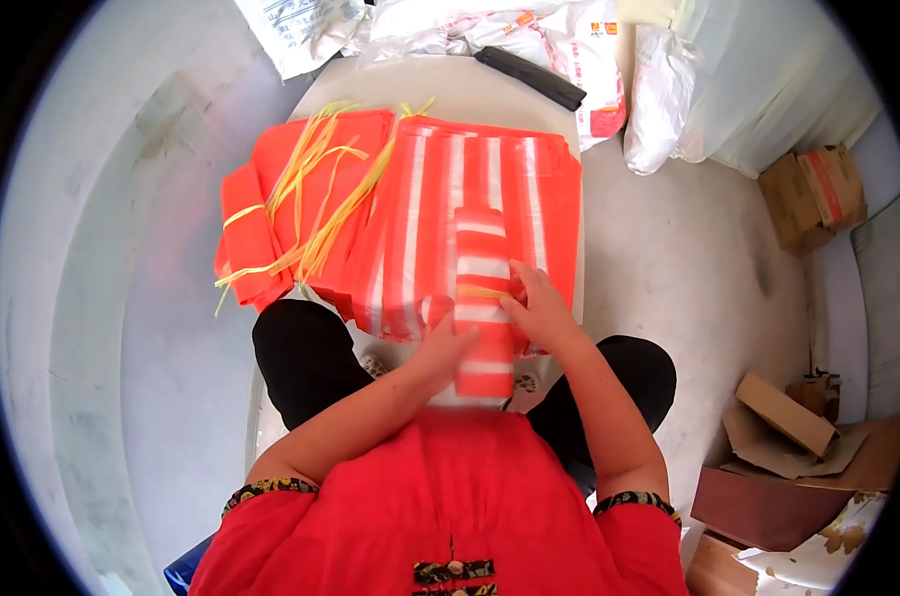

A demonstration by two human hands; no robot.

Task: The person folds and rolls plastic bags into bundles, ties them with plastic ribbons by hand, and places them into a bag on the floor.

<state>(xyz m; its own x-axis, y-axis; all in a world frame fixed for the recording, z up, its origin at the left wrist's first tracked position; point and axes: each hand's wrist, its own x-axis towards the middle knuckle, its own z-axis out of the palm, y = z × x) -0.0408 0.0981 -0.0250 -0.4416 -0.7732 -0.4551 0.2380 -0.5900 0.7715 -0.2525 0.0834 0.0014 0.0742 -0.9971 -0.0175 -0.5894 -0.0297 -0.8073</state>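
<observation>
Head view: held a folded red-and-white bundle [484,318] in front of the torso, lengthwise away from the body, over the near part of a stack of striped sheets [475,179] on the table [410,84]. Grasped the bundle by its lower left side with the left hand [448,348], fingers curled and slightly blurred. Bent the fingers of the right hand [544,308] in at the right edge, beside a thin yellow band [480,292] running across the bundle; could not tell a firm pinch from a light touch there. Judged the step in hand to be fastening or adjusting the band around the folded layers. Judged the next move to call for steady pressure from the left hand, to keep the folds flat, and fine fingertip control of the band from the right, without skewing or crushing the layers. Saw loose yellow strands [321,189] across the plain red pile [276,154] left of the stack, and a black roll [529,77] near the far edge.
</observation>
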